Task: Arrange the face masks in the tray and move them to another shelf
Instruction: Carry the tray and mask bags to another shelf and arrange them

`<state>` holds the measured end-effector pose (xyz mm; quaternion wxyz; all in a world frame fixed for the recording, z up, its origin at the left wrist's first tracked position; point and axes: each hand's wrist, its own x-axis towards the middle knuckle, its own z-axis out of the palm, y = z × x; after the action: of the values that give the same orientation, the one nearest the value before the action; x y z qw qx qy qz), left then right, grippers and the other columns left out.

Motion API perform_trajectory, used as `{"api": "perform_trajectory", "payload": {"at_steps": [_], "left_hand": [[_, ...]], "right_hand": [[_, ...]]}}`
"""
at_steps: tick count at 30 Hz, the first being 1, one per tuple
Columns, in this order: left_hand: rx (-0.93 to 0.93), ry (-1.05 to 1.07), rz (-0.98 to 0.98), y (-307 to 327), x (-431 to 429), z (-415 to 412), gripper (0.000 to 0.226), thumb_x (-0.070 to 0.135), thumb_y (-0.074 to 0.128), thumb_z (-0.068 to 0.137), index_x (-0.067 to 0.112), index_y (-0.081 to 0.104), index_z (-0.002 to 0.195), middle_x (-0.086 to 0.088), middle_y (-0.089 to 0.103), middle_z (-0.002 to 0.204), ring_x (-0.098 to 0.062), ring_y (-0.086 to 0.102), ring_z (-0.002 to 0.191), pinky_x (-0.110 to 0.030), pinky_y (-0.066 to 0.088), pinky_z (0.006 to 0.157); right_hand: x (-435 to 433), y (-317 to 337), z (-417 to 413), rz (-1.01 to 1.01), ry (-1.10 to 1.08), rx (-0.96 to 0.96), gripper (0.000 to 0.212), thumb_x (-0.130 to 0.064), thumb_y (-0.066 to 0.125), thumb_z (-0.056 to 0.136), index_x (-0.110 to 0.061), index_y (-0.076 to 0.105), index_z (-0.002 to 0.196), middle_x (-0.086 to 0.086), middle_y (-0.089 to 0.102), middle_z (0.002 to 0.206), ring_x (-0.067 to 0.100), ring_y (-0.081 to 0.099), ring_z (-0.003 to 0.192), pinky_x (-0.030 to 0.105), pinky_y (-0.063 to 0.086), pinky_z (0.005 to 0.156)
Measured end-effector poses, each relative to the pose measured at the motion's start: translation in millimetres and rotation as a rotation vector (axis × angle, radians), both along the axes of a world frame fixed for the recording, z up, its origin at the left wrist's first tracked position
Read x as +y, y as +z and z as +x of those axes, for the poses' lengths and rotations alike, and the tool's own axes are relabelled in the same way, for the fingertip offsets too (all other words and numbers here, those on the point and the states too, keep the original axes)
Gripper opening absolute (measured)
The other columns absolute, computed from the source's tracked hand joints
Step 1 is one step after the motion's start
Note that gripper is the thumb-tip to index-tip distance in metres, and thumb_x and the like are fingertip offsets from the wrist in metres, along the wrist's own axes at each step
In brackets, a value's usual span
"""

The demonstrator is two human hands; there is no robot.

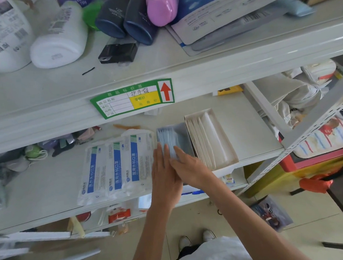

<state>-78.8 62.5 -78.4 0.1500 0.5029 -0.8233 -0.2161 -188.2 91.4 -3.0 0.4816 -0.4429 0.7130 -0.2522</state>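
Observation:
On the middle shelf (48,187) a stack of light blue face masks (168,137) stands in a tray (181,129) whose walls I can barely make out. My left hand (164,171) lies flat with straight fingers against the stack's left side. My right hand (187,167) presses on the stack's near right end, fingers extended. To the right stands a white cardboard tray (231,146) with white packets upright in it. Three bagged packs of surgical masks (116,166) with blue labels lie flat to the left.
The upper shelf carries white bottles (58,38), dark blue bottles (126,17), a pink bottle (162,4) and flat packets (225,16). A green price label (132,99) is stuck on its edge. Loose masks (16,159) clutter the left. A red bin (319,160) stands right.

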Motion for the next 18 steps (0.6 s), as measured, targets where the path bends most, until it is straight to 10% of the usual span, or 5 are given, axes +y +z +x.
{"api": "perform_trajectory", "payload": {"at_steps": [5, 11, 15, 18], "left_hand": [[-0.012, 0.095, 0.047, 3.4, 3.9, -3.5, 0.092, 0.075, 0.024, 0.089, 0.028, -0.015, 0.158, 0.004, -0.023, 0.166, -0.020, -0.014, 0.154, -0.046, 0.004, 0.125], [0.399, 0.297, 0.311, 14.1, 12.2, -2.3, 0.095, 0.068, 0.056, 0.087, 0.029, 0.008, 0.158, 0.007, 0.015, 0.165, -0.011, 0.024, 0.148, -0.036, 0.028, 0.117], [0.673, 0.556, 0.589, 9.1, 36.2, 7.9, 0.045, 0.062, 0.047, 0.090, 0.031, 0.054, 0.122, 0.016, 0.058, 0.117, -0.010, 0.057, 0.115, -0.044, 0.046, 0.107], [0.788, 0.601, 0.851, -1.8, 52.7, 9.8, 0.050, 0.067, 0.047, 0.090, 0.040, 0.046, 0.131, 0.008, 0.049, 0.139, -0.022, 0.055, 0.125, -0.053, 0.042, 0.110]], "right_hand": [[0.1, -7.1, -18.0, -0.292, -0.169, 0.241, 0.045, -0.009, 0.042, 0.099, -0.017, 0.058, 0.141, 0.004, 0.068, 0.125, 0.008, 0.066, 0.080, 0.017, 0.049, 0.074], [15.7, -30.8, -83.1, -0.321, -0.634, 0.460, 0.039, -0.008, 0.050, 0.097, -0.015, 0.052, 0.136, 0.008, 0.054, 0.138, 0.024, 0.048, 0.128, 0.045, 0.039, 0.111], [40.4, -54.0, -111.5, -0.051, -0.594, 0.208, 0.053, -0.048, 0.040, 0.105, -0.013, 0.048, 0.143, 0.016, 0.057, 0.139, 0.030, 0.055, 0.123, 0.043, 0.043, 0.104], [54.9, -64.7, -100.3, -0.030, -0.502, 0.019, 0.075, -0.068, 0.025, 0.100, -0.016, 0.041, 0.151, 0.011, 0.049, 0.151, 0.031, 0.049, 0.134, 0.047, 0.037, 0.111]]}}
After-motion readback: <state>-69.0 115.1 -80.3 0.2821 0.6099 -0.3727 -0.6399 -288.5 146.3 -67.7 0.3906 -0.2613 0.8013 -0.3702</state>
